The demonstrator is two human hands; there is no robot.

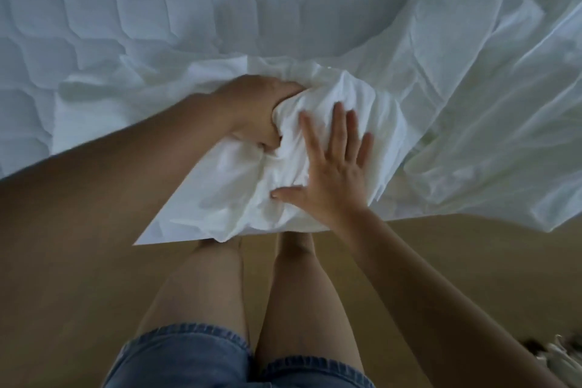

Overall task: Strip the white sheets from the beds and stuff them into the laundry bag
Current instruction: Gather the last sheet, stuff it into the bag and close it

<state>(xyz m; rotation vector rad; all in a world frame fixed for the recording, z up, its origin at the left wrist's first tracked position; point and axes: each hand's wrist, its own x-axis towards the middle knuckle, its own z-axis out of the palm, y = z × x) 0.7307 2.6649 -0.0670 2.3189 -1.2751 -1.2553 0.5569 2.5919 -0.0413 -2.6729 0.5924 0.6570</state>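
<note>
A white sheet (pixel 456 98) lies loose over the right half of the bed, and a bunched part of it hangs over the near edge. My left hand (pixel 255 110) grips that bunch from the left, fingers curled into the cloth. My right hand (pixel 330 164) lies flat on the bunch with its fingers spread and straight. The quilted mattress (pixel 126 9) is bare on the left and at the back. No laundry bag can be made out for certain.
Tan floor (pixel 441 261) runs along the near side of the bed. My bare legs and denim shorts (pixel 189 356) are directly below the bunched sheet. A blurred light-and-dark object (pixel 563 356) sits on the floor at the bottom right corner.
</note>
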